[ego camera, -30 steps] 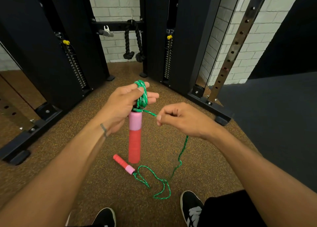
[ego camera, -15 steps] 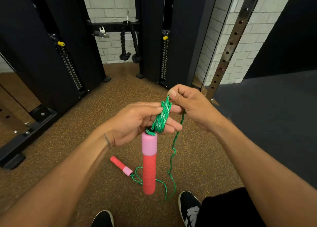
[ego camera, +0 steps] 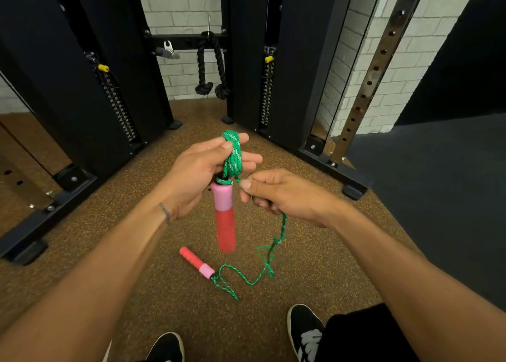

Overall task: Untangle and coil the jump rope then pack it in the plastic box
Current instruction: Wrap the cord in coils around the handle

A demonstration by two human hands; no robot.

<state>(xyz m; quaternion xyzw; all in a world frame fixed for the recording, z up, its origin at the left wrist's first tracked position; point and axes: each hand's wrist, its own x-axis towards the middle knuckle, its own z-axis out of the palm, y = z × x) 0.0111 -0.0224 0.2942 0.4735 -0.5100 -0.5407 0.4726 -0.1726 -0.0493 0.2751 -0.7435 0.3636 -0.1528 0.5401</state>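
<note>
A green jump rope [ego camera: 232, 156] is wound in several loops around the fingers of my left hand [ego camera: 202, 170], which holds the coil. One pink and red handle [ego camera: 225, 213] hangs straight down from that coil. My right hand [ego camera: 276, 194] pinches the loose green strand just right of the handle's top. From there the strand drops to the brown floor and runs in loose loops [ego camera: 260, 265] to the second pink and red handle [ego camera: 195, 261], which lies flat. No plastic box is in view.
Black weight-stack columns [ego camera: 90, 74] of a cable machine stand ahead, with base rails [ego camera: 54, 205] on the left and right [ego camera: 331, 164]. A black rope attachment [ego camera: 210, 65] hangs at the back wall. Dark mat [ego camera: 438, 183] covers the right. My shoes [ego camera: 304, 331] are at the bottom edge.
My right hand came down from the top of the coil to beside the handle's top, laying another turn on my left fingers. The hands moved back up and away from me.
</note>
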